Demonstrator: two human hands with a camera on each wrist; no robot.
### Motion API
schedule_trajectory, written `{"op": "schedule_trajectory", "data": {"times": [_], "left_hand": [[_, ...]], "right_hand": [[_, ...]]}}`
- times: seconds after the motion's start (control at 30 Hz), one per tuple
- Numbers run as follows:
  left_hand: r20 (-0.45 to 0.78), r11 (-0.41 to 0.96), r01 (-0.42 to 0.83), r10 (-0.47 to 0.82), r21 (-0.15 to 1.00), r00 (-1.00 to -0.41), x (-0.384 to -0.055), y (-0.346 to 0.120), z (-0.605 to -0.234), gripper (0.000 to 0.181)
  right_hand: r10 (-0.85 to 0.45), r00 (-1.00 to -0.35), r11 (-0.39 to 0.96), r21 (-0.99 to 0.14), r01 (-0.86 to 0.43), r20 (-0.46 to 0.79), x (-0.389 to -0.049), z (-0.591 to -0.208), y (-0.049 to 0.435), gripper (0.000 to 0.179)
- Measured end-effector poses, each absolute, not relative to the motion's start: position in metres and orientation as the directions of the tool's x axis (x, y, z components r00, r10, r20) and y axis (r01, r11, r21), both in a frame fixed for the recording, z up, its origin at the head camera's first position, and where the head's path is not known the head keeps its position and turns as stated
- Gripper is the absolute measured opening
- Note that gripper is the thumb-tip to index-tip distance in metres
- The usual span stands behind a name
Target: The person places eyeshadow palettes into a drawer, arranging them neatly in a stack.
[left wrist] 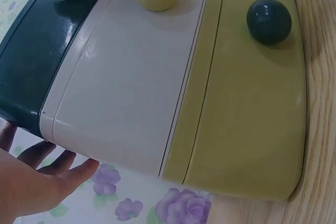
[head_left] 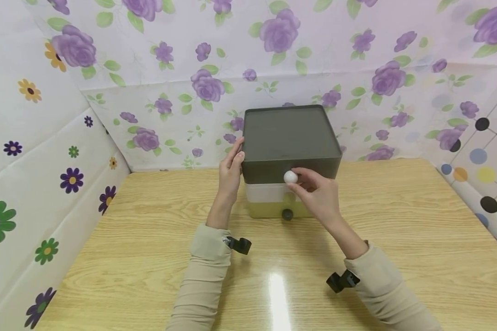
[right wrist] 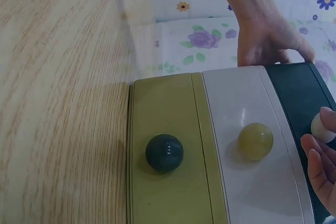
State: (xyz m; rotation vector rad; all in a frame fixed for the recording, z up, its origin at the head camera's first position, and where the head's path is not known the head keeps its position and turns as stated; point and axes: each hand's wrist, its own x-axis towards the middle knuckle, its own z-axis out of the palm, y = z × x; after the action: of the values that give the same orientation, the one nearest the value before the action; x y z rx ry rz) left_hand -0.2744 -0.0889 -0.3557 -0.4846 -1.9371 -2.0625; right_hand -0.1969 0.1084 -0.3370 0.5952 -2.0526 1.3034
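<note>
A small three-drawer storage box (head_left: 287,133) stands on the table against the back wall. Its top drawer (left wrist: 31,69) is dark green, the middle drawer (left wrist: 123,77) white and the bottom drawer (left wrist: 247,114) yellow-green. My right hand (head_left: 320,195) pinches the round white knob (head_left: 291,177) of the top drawer between thumb and fingers. Against the box's left side rests my left hand (head_left: 230,177), its fingers extended along the upper part. A yellow-green knob (right wrist: 255,141) sits on the middle drawer and a dark green knob (right wrist: 164,153) on the bottom one. All the drawers look closed.
The wood-grain table (head_left: 149,257) spreads around the box. Behind it hangs a wall covering with purple flowers (head_left: 207,85), and more patterned coverings line the left and right sides. A black wrist camera (head_left: 240,245) is strapped to each sleeve.
</note>
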Motion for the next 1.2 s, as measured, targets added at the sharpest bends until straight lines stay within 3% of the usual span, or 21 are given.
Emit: {"op": "schedule_trajectory", "data": {"times": [0.23, 0.6, 0.9, 1.2], "left_hand": [[0.428, -0.073, 0.425, 0.023, 0.902, -0.904, -0.274, -0.085, -0.356, 0.046], [0.396, -0.093, 0.391, 0.036, 0.915, -0.918, -0.271, -0.08, -0.355, 0.045], [0.42, -0.063, 0.418, 0.017, 0.906, -0.908, -0.275, -0.079, -0.359, 0.044], [0.352, -0.025, 0.351, 0.123, 0.936, -0.928, -0.261, -0.085, -0.344, 0.048]], "right_hand": [[-0.048, -0.695, 0.428, -0.614, -0.664, 0.718, -0.196, -0.337, 0.111, 0.027], [-0.022, -0.701, 0.42, -0.63, -0.654, 0.713, -0.219, -0.368, 0.124, 0.028], [-0.022, -0.708, 0.435, -0.631, -0.643, 0.706, -0.204, -0.347, 0.117, 0.028], [-0.065, -0.745, 0.45, -0.647, -0.615, 0.663, -0.207, -0.354, 0.132, 0.035]]}}
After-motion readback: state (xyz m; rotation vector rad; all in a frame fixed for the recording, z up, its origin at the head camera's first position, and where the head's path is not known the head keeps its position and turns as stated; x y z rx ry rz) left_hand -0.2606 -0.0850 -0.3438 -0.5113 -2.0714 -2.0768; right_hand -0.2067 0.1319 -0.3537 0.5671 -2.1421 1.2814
